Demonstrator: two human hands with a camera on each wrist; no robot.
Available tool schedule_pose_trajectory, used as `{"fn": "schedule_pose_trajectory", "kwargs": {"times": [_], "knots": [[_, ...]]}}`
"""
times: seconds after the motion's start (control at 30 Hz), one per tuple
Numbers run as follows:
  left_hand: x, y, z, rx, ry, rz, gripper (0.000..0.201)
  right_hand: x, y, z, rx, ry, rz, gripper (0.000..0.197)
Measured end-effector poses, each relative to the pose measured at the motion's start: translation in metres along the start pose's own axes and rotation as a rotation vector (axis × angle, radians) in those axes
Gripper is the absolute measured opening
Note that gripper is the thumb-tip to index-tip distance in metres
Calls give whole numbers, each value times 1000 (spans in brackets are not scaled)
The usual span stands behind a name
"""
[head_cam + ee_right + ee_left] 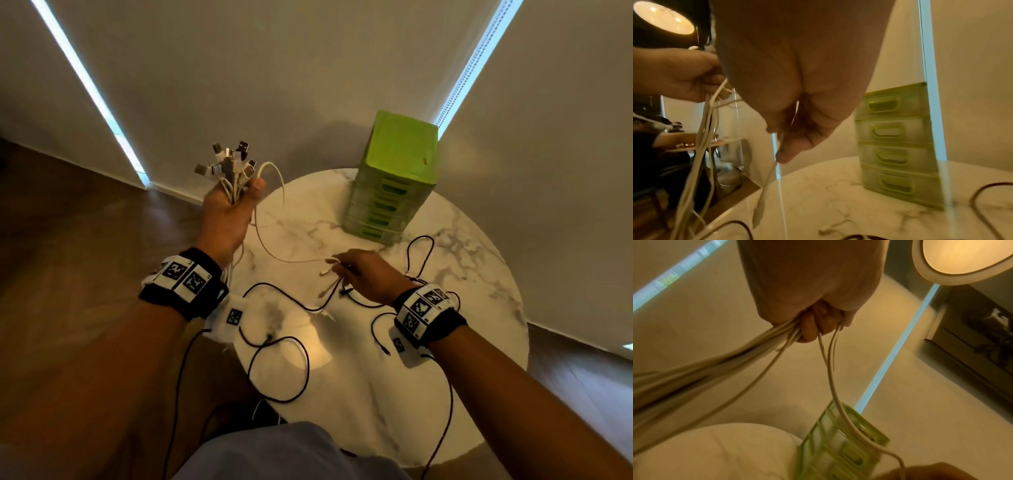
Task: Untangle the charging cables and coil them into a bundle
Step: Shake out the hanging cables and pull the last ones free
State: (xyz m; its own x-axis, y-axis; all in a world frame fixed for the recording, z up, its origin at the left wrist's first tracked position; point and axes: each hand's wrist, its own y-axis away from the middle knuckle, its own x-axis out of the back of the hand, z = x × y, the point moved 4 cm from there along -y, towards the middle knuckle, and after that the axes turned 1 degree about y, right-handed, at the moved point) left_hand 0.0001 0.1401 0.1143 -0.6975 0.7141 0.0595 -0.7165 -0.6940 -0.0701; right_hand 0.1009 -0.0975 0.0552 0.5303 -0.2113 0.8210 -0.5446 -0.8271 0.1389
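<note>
My left hand (233,202) is raised off the table's left edge, gripping a bunch of white charging cables (719,369) with their plug ends (229,159) sticking up above the fist. One white cable (270,253) loops down from that fist across to my right hand (363,274), which hovers over the table's middle and pinches the cable near its plug end (759,209). Other white plug ends (325,291) dangle below the right hand's fingers. Thin black cables (284,363) lie in loops on the marble top.
The round white marble table (394,394) carries a green plastic drawer unit (394,178) at its far side. Another black cable (419,253) loops right of the drawers. Wooden floor surrounds the table; walls with lit strips stand behind. Wrist-band wires trail near both forearms.
</note>
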Motion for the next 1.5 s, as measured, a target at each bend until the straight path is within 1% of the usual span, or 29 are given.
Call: {"fn": "schedule_pose_trajectory", "kwargs": {"times": [0.03, 0.1, 0.13, 0.2, 0.27, 0.33, 0.4, 0.43, 0.5, 0.57, 0.63, 0.67, 0.7, 0.73, 0.77, 0.83, 0.9, 0.93, 1.0, 1.1, 1.17, 1.2, 1.23, 1.3, 1.37, 1.43, 1.5], "knots": [[14, 1, 0, 1, -12, 25, 26, -1, -8, -9, 18, -62, 51, 27], [44, 5, -2, 12, -21, 50, 12, -9, -26, -33, 63, -136, 68, 31], [57, 6, -4, 21, -31, 55, 11, -16, -35, -47, 91, -135, 43, 28], [85, 9, -12, 37, -51, 99, 16, -39, -51, -77, 188, -61, -29, 24], [109, 11, -20, 41, -50, 148, 16, -61, -61, -104, 318, 20, -66, 26], [129, 14, -25, 43, -51, 183, 13, -85, -68, -122, 362, 21, -101, 27], [149, 16, -31, 52, -48, 225, 12, -111, -73, -131, 342, 16, -152, 28], [158, 15, -34, 58, -33, 246, 15, -125, -73, -132, 329, 34, -189, 31], [176, 16, -43, 90, 4, 279, 31, -156, -73, -136, 313, 136, -312, 34], [190, 19, -50, 105, 17, 270, 47, -178, -71, -142, 298, 210, -445, 35], [196, 21, -52, 97, 25, 242, 48, -185, -71, -143, 231, 203, -556, 46], [200, 23, -52, 97, 25, 235, 46, -185, -74, -142, 185, 214, -589, 52], [201, 24, -51, 98, 28, 227, 44, -181, -79, -137, 145, 233, -594, 53], [203, 25, -50, 102, 35, 222, 42, -176, -85, -131, 116, 261, -572, 51], [203, 26, -50, 106, 52, 212, 42, -167, -93, -126, 86, 273, -516, 45], [204, 27, -49, 109, 104, 177, 39, -147, -111, -123, 45, 232, -332, 33], [203, 29, -48, 103, 168, 108, 31, -127, -127, -132, 34, 75, -134, 30], [202, 30, -47, 113, 212, 66, 29, -119, -134, -140, 32, -50, -78, 31], [198, 31, -47, 152, 313, -31, 29, -107, -142, -166, 75, -246, -76, 40], [190, 32, -44, 186, 374, -188, 32, -97, -145, -214, 261, -362, -168, 60], [187, 32, -44, 210, 360, -237, 33, -99, -147, -238, 334, -446, -234, 61], [187, 31, -44, 217, 341, -232, 33, -100, -148, -243, 349, -469, -227, 54], [187, 30, -43, 221, 313, -206, 34, -99, -148, -244, 350, -471, -187, 43], [192, 27, -45, 218, 246, -114, 37, -94, -146, -240, 339, -492, -68, 23], [196, 24, -48, 217, 212, -27, 40, -90, -141, -235, 377, -510, -10, 16], [196, 23, -51, 222, 220, 42, 40, -91, -137, -231, 402, -526, -2, 14], [197, 20, -53, 248, 260, 127, 39, -90, -136, -225, 368, -636, -4, 15]]}}
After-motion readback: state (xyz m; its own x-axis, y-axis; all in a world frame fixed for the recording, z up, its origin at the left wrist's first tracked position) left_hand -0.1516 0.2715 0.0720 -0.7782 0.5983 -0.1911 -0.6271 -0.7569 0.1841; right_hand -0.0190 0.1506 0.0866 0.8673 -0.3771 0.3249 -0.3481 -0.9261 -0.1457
